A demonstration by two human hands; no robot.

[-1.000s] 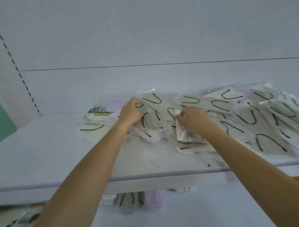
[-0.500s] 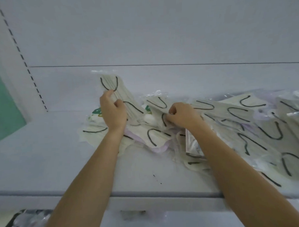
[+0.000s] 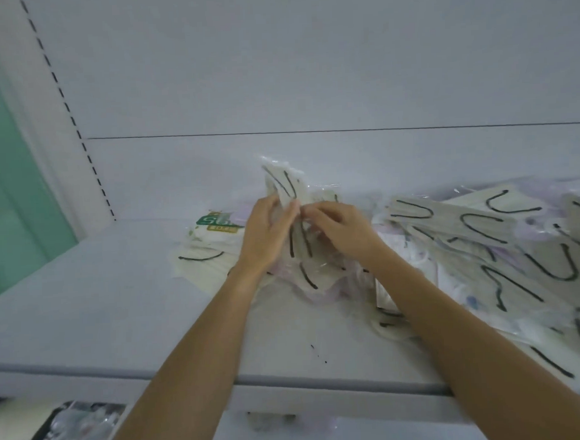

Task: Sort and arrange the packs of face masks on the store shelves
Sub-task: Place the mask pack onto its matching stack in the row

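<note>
Several clear packs of cream face masks with black ear loops lie in a loose heap [image 3: 502,250] across the white shelf [image 3: 86,312], from the middle to the right edge. My left hand [image 3: 266,234] and my right hand [image 3: 339,227] meet at the middle of the shelf and both hold a small bunch of mask packs [image 3: 285,186] that stands upright between them. A pack with a green label [image 3: 215,221] lies flat just left of my left hand, on top of another cream mask pack [image 3: 200,262].
The shelf's white back panel [image 3: 309,86] rises behind the heap. A perforated upright [image 3: 75,126] and a green wall [image 3: 8,199] stand at the left. More clear packs [image 3: 72,432] lie on a lower level at the bottom left.
My left hand brought its raised packs right and down toward the middle. My right hand left the heap and joined it, so both hands now hold the upright bunch.
</note>
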